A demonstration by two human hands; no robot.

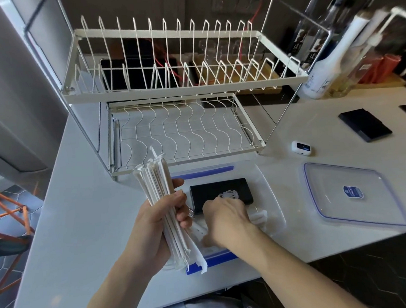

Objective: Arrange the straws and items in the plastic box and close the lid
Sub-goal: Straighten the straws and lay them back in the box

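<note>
My left hand grips a thick bundle of white paper-wrapped straws, held nearly upright over the left edge of the clear plastic box. The box has blue clips at its near and far rims and lies open on the white counter. Inside it sit a black rectangular item and some small white wrapped pieces. My right hand reaches down into the box, fingers curled among the white pieces; what it holds is hidden. The clear lid with a blue label lies flat to the right of the box.
A white two-tier wire dish rack stands just behind the box. A small white device and a black flat case lie at the right. Bottles stand at the back right. The counter's front edge runs close to my body.
</note>
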